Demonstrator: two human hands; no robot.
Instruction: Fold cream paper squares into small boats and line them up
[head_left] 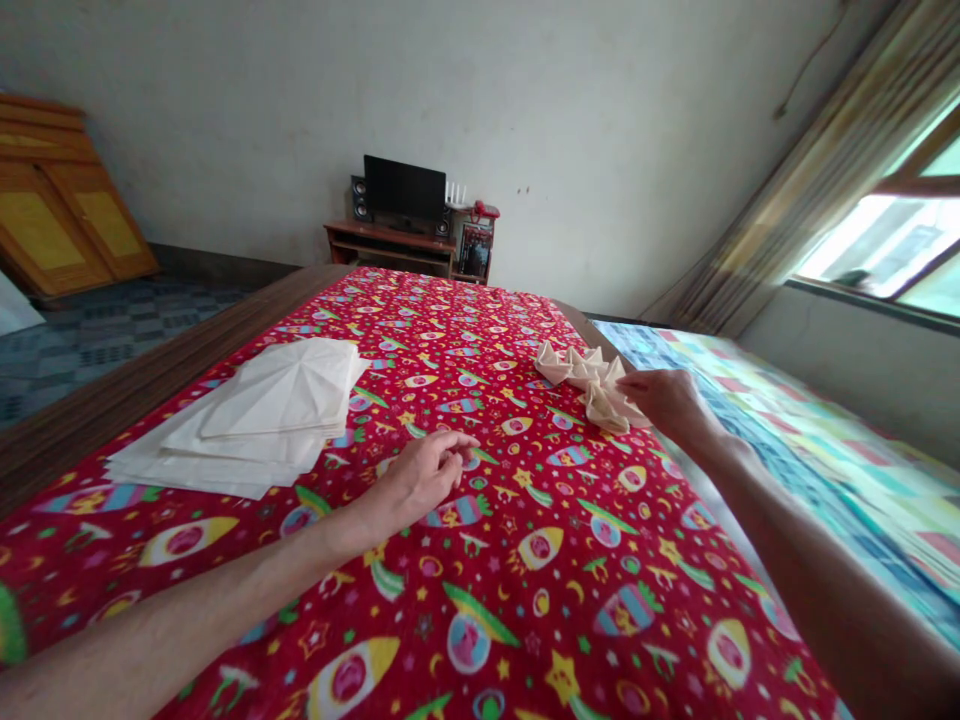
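Note:
My left hand [429, 474] rests low over the red patterned cloth [525, 540], its fingers loosely bent with nothing in them. To the left of it lies a stack of white paper sheets [281, 400], the top one creased in lines that spread from its middle. My right hand [664, 402] reaches to the cloth's right edge, its fingertips pinched together at a folded paper piece [626, 405]. Several more folded pieces [592, 370] of cream paper with pointed tips stand in a cluster beside it. The hand partly hides the nearest piece.
A second bed or table with a blue checked cover [810, 430] adjoins on the right, below a curtained window. At the far end, a wooden desk [390, 240] carries a black monitor [405, 188] and speakers. A yellow-brown cabinet [67, 205] stands at left.

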